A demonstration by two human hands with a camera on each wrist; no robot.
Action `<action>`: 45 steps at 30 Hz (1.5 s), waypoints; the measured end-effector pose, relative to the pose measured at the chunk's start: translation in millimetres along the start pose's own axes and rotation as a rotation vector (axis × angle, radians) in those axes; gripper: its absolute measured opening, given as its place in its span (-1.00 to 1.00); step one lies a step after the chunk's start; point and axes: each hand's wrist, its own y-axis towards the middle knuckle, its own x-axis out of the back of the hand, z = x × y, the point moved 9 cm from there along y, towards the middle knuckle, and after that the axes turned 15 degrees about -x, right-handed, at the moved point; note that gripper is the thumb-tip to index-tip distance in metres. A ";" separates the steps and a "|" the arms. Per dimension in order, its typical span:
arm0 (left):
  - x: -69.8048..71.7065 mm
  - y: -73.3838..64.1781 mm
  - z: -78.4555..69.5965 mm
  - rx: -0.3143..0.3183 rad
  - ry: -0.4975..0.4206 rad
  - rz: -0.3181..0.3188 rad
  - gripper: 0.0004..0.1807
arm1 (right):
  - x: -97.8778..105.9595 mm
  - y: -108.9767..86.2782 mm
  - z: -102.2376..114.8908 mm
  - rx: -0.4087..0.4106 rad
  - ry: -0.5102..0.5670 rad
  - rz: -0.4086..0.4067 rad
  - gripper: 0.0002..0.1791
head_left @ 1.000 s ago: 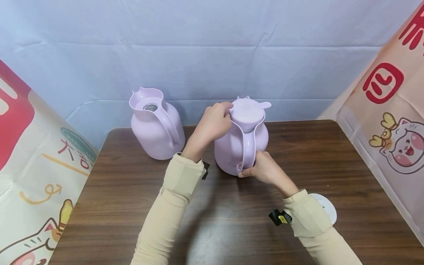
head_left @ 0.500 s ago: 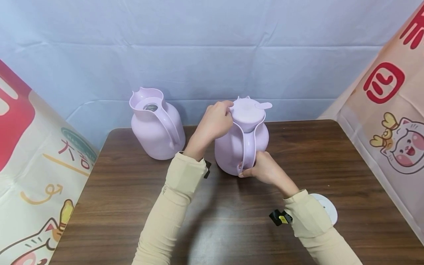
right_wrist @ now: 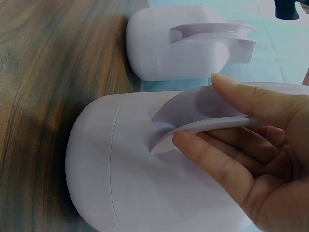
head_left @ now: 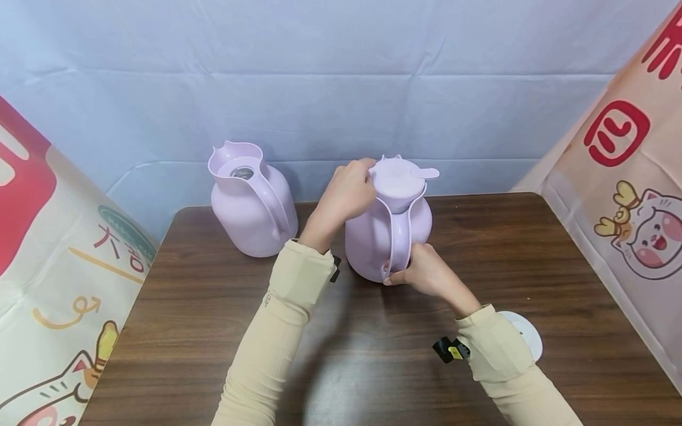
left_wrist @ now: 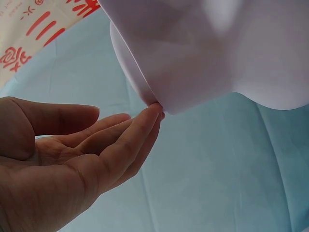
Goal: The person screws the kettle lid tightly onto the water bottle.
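Thumb and fingers of the right hand [head_left: 428, 269] clasp the lower part of the handle [head_left: 399, 239] of a lilac jug [head_left: 367, 248], which stands upright on the brown wooden table [head_left: 240, 313], while the left hand [head_left: 346, 192], fingers extended and thumb apart from them, touches the jug's top edge beside the lilac lid [head_left: 396, 182] on its mouth. Well to the left stands an open-topped second jug [head_left: 247, 210]; nearer the person, a white disc [head_left: 527, 337] lies partly hidden by the right sleeve [head_left: 492, 343], and a pale blue cloth [head_left: 319, 106] hangs behind both jugs.
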 end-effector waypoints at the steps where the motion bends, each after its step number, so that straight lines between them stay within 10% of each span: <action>1: -0.2 0.5 0.5 0.000 -0.001 0.000 -0.51 | -0.3 -0.1 0.1 0.002 0.001 0.002 -0.78; 45: 6.2 -6.6 -4.7 -0.051 0.007 -0.084 -0.71 | -0.3 -0.1 -0.7 0.005 0.021 0.018 -0.77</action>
